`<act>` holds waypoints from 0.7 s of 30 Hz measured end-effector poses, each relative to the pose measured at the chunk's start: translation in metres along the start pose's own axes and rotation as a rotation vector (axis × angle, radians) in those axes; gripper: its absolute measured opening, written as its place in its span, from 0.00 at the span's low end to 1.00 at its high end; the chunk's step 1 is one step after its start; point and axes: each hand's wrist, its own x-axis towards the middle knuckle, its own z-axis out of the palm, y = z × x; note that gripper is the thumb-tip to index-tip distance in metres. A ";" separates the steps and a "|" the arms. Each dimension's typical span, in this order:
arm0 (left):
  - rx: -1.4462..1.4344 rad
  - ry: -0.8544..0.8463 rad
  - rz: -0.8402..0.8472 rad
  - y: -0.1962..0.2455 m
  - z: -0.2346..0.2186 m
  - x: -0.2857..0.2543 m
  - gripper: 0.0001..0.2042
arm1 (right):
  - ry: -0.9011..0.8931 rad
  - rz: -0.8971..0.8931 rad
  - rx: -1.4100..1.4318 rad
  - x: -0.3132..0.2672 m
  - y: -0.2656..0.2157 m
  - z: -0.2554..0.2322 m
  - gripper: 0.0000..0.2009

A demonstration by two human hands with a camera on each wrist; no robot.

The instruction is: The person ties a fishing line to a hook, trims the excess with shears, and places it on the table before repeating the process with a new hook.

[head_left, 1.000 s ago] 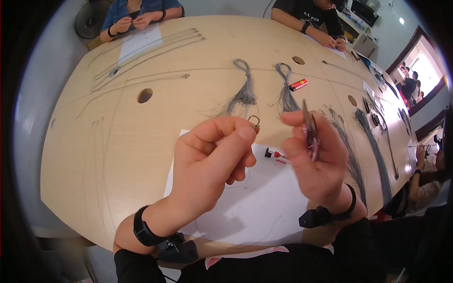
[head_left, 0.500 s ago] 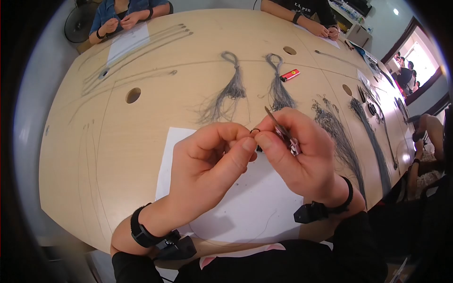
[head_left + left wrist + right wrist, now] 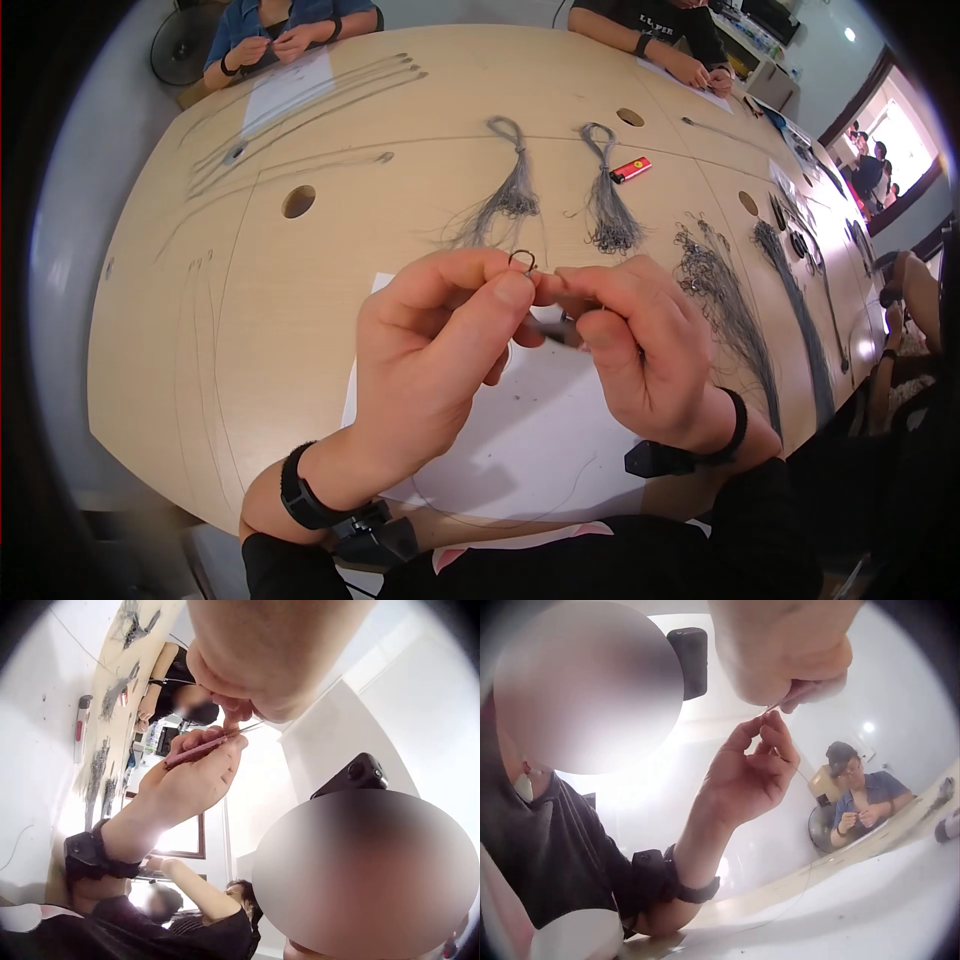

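My left hand [image 3: 425, 340] pinches a small dark fish hook [image 3: 522, 260] between thumb and index finger, its bend standing up above the fingertips. Close beside it, my right hand [image 3: 645, 345] holds a slim pointed metal tool with a pink handle [image 3: 196, 753]. The right index fingertip meets the left fingertips just below the hook. In the head view the tool is a dark blur under the fingers. Both hands are above a white paper sheet [image 3: 500, 450], on which a thin line [image 3: 560, 515] curves.
Beyond the hands lie two looped bundles of grey line, left [image 3: 517, 185] and right [image 3: 605, 195], with a red lighter [image 3: 631, 170] alongside. More hook-and-line bundles [image 3: 725, 290] lie to the right, near black scissors [image 3: 798, 243]. Two people sit across the table [image 3: 300, 330].
The right hand came in from the right to the left fingertips, then its tool swung from pointing up to low between the hands. The left hand keeps pinching the hook.
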 end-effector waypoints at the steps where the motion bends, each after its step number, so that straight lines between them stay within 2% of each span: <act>1: -0.002 0.003 0.001 0.000 0.001 0.000 0.04 | -0.003 -0.001 0.001 0.001 -0.001 0.000 0.13; 3: -0.067 -0.001 -0.074 0.001 0.002 -0.001 0.04 | -0.053 0.001 -0.049 0.003 -0.004 0.001 0.16; 7: -0.103 -0.005 -0.102 0.000 0.002 0.001 0.04 | -0.049 -0.040 -0.049 0.003 -0.004 0.007 0.20; 9: -0.120 0.000 -0.043 -0.003 0.002 0.002 0.04 | -0.009 0.087 0.131 -0.003 -0.005 0.011 0.21; 10: -0.119 0.001 -0.042 -0.002 0.002 0.002 0.04 | -0.010 0.086 0.132 -0.004 -0.007 0.009 0.21; 12: -0.182 0.002 -0.050 0.001 0.001 0.002 0.04 | -0.017 0.223 0.014 -0.003 -0.014 -0.001 0.21; 16: -0.155 -0.044 -0.034 0.000 0.000 0.001 0.04 | -0.028 0.146 -0.042 0.005 -0.013 -0.005 0.19; 21: -0.187 -0.117 -0.002 -0.006 -0.003 0.000 0.05 | -0.046 0.096 0.051 0.005 -0.011 0.002 0.19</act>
